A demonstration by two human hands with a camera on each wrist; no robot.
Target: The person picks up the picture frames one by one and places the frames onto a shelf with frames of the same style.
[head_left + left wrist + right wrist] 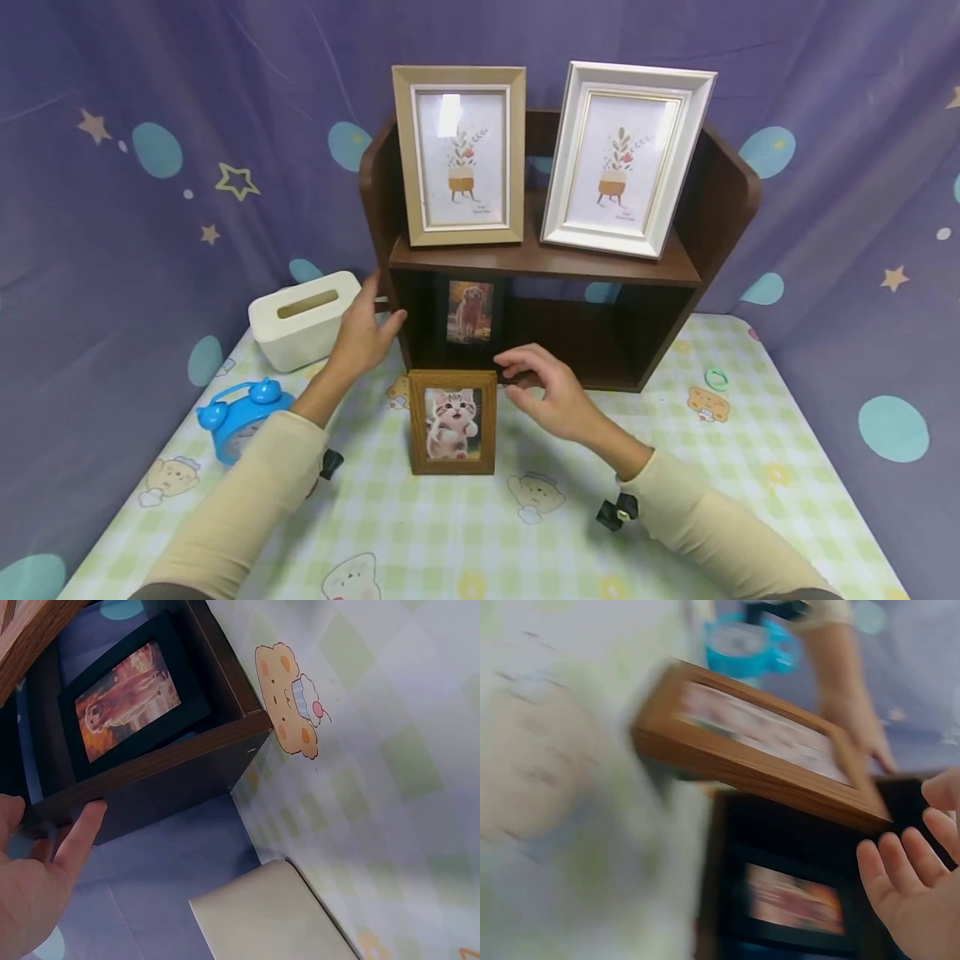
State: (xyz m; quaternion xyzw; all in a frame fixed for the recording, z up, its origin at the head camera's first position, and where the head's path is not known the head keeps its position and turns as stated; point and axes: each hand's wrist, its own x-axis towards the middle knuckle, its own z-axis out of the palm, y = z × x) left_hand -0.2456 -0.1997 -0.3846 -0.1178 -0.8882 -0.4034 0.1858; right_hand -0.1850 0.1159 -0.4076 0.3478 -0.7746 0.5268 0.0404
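Observation:
A wooden photo frame with a kitten picture [452, 425] stands upright on the table in front of a dark brown shelf [585, 333]. My left hand [362, 337] rests at the shelf's left side panel; in the left wrist view its fingertips [91, 814] touch near the panel's edge. Just right of the kitten frame's top corner, my right hand [555, 396] hovers with loosely bent fingers and nothing in it. Inside the lower compartment stands a black frame with a dog picture [470, 312]. On top sit a beige frame [459, 237] and a white frame [600, 243].
Left of the shelf is a cream tissue box [300, 337], with a blue alarm clock [243, 417] nearer, partly behind my left sleeve. A small green ring [716, 379] lies on the checked tablecloth at right. A patterned curtain [225, 100] hangs behind.

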